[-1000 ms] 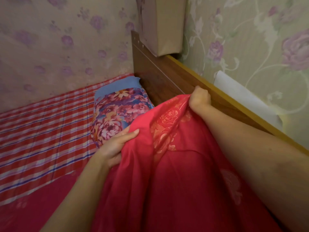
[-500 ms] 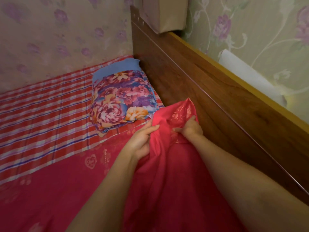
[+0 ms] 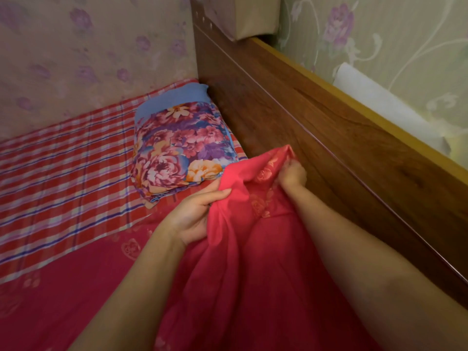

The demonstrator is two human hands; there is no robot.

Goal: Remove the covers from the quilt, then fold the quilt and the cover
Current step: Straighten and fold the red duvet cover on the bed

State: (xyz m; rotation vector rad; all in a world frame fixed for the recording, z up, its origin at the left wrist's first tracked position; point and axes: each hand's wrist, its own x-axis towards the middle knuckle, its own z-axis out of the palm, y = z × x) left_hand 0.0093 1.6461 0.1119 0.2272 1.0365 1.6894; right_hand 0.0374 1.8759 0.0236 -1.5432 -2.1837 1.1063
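Note:
A red cover (image 3: 253,262) with a woven gold rose pattern is bunched up in front of me on the bed. My left hand (image 3: 195,211) grips its left fold, fingers over the cloth edge. My right hand (image 3: 291,173) pinches the cover's top corner close to the wooden headboard. A folded floral quilt (image 3: 177,150) with a blue edge lies on the bed just beyond the cover, to the left of my hands.
The wooden headboard (image 3: 316,127) runs along the right. A red checked sheet (image 3: 63,160) covers the far mattress and a red sheet with hearts (image 3: 76,287) lies nearer. Papered walls close the corner; a padded cushion (image 3: 243,16) hangs above the headboard.
Both hands have come down from headboard height with the red cover, closer together. The right hand dropped from the headboard's top edge to just above the bed.

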